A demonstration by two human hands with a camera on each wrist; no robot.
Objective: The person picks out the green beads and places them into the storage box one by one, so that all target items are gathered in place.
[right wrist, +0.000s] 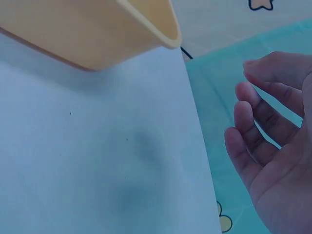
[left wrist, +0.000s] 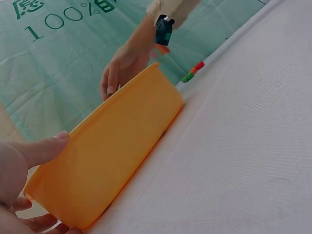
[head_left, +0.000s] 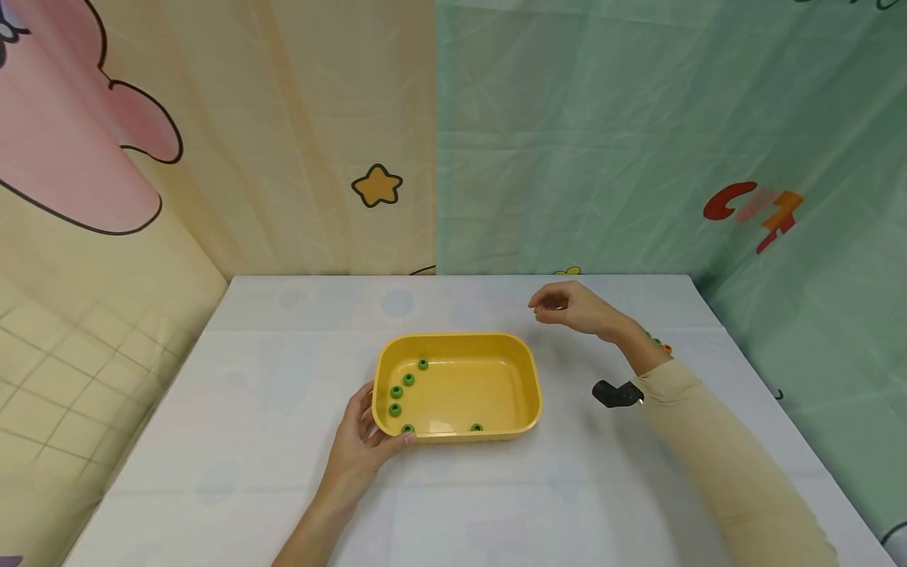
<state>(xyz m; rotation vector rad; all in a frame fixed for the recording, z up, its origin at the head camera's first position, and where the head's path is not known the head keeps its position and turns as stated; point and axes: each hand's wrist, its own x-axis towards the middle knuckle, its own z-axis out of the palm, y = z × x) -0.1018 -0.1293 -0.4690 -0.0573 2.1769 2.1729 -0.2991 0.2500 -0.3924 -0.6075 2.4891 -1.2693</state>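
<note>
A yellow plastic tray (head_left: 453, 434) with rounded corners stands on the table. Several green beads (head_left: 396, 391) lie in it, most along its left side and one at the front edge (head_left: 477, 428). At the tray's front left corner my left hand (head_left: 361, 441) grips it, thumb (left wrist: 46, 148) at the rim and fingers against the outer side. Beyond the tray's back right corner, my right hand (head_left: 575, 307) hovers over the table. Its fingers (right wrist: 246, 119) are loosely bent, apart from the thumb, and nothing shows between them.
Partly hidden behind the right wrist, a few green and red beads (head_left: 666, 347) lie on the white-covered table (head_left: 283, 472). A black device (head_left: 616, 394) is strapped at the right wrist. Printed curtains (head_left: 567, 157) stand along the table's back and sides.
</note>
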